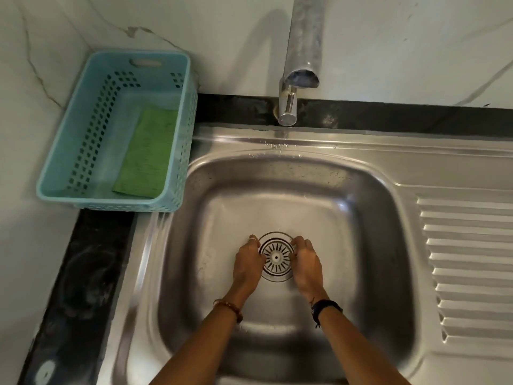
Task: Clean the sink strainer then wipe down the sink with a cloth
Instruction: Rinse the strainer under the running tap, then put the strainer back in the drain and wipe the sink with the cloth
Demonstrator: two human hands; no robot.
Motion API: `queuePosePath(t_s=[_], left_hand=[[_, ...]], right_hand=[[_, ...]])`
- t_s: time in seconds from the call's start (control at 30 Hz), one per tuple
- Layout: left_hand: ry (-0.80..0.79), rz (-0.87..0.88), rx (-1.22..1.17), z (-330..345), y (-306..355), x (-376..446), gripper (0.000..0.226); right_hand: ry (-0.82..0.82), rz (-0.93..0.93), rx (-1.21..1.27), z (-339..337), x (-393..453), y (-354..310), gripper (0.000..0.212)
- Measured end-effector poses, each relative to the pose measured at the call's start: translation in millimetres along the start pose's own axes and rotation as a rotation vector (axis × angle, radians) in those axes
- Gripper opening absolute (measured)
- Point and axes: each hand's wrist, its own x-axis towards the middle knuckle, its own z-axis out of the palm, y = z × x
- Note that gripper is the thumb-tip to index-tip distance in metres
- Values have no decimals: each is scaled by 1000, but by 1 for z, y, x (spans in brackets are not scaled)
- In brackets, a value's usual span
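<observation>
Both hands are down in the basin of the stainless steel sink [374, 218], one at each side of the round slotted sink strainer [276, 257], which sits in the drain opening at the middle of the basin floor. The left hand [248, 266] is at the strainer's left rim with its fingers curled; their tips reach the rim edge. The right hand [307, 266] mirrors it at the right rim, fingers likewise curled onto the edge. Whether the strainer is seated or slightly lifted cannot be told from this view. A beaded bracelet [229, 308] is on the left wrist and a dark band [326, 307] on the right.

A chrome tap [301, 51] stands at the back edge of the sink, its spout over the basin. Water droplets lie on the rear rim below it. The ribbed drainboard [469, 259] extends to the right of the basin.

A light blue perforated basket [83, 129] rests on the dark counter [83, 273] at the left rear corner, just beside the sink rim. A green cloth [147, 154] lies flat inside it.
</observation>
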Motion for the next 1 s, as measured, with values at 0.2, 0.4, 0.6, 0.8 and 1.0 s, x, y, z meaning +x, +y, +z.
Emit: queuePosePath(t_s=[0.2,0.4,0.6,0.8,1.0], left_hand=[[-21,68,289,3,-6,5,57],[-1,41,-27,-9,-1,-6,22],[42,61,-248,-31,24,-29,5],[280,334,-367,-55,37,-65,36],[74,308,169,-66,32,-75,34]], right_hand=[[17,23,-38,9,3,3,24],[15,43,37,0,4,-5,21],[60,-60,234,-18,-20,-31,15],[395,-401,282,-52,-54,-60,11],[21,-290,20,-51,-62,-66,29]])
